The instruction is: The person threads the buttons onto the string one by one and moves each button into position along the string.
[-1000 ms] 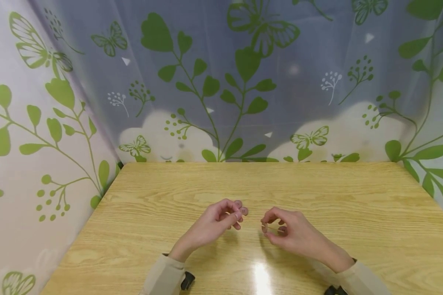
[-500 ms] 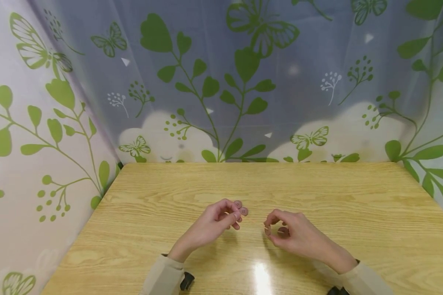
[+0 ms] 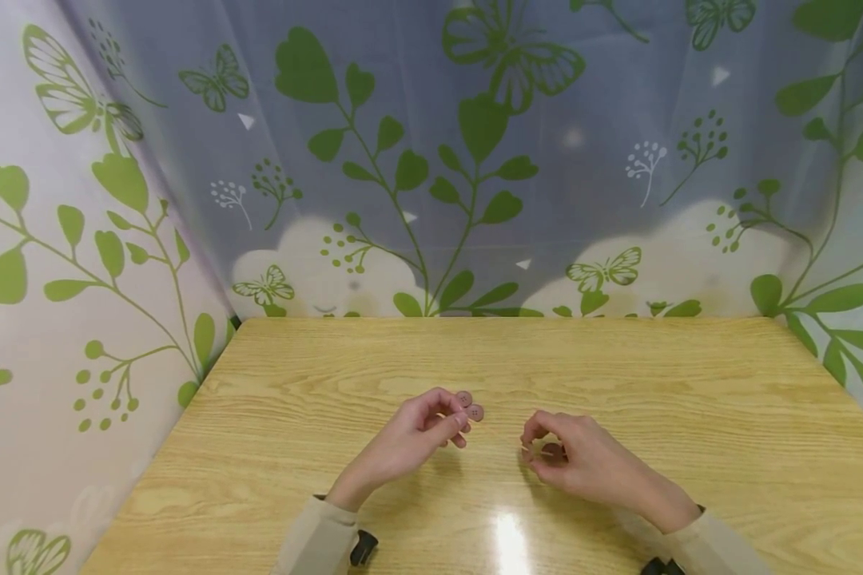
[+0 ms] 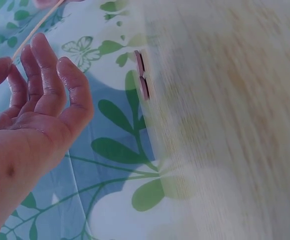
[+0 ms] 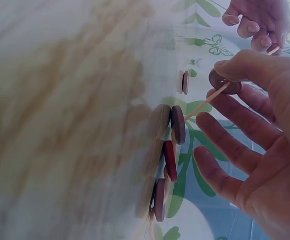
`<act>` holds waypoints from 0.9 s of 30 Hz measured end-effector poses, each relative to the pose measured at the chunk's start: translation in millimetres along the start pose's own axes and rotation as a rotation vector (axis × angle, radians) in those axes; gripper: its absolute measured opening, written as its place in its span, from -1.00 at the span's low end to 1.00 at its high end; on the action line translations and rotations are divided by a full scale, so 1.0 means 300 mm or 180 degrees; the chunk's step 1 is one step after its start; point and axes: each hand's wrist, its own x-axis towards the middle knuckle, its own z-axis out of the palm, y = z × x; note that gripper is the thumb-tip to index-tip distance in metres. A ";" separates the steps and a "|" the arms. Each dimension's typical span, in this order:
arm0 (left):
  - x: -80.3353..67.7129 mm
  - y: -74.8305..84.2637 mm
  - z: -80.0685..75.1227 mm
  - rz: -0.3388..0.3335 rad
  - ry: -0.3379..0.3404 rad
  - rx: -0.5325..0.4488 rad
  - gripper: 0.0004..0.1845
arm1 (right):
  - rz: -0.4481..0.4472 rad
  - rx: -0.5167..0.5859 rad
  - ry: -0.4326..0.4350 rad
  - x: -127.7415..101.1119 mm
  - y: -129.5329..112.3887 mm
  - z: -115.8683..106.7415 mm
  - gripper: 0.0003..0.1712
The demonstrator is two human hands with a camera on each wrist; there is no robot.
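In the head view my left hand (image 3: 417, 439) hovers over the table with its thumb and fingertips together. The left wrist view shows it pinching a thin pale cord (image 4: 36, 32). To its right, my right hand (image 3: 582, 457) pinches a brown button (image 5: 225, 82) between thumb and fingers, with the cord passing through it. From there the cord runs down to a brown button (image 5: 178, 125), a red button (image 5: 169, 160) and another brown button (image 5: 159, 200) at the table surface. One dark button (image 3: 552, 452) shows within the curve of the right hand.
Two loose brown buttons lie touching by the left fingertips, the nearer button (image 3: 475, 413) and the farther button (image 3: 463, 398). All is on a wooden table (image 3: 316, 359). A leaf-and-butterfly printed curtain (image 3: 532, 200) stands behind the table and at its sides.
My right hand has shifted slightly right, away from the left hand, with the pinched button. My left hand and the loose buttons stay where they were.
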 end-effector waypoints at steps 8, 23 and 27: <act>-0.001 -0.006 -0.003 -0.0077 0.0025 0.0047 -0.78 | -0.0159 -0.0275 0.0066 -0.005 0.009 0.005 -0.69; -0.005 0.000 -0.011 -0.0087 0.0003 0.0067 -0.77 | 0.0001 -0.0448 -0.0142 -0.003 0.012 -0.018 -0.69; -0.005 -0.001 -0.011 -0.0095 -0.0013 0.0082 -0.76 | 0.0070 -0.0440 -0.0243 -0.003 0.017 -0.022 -0.70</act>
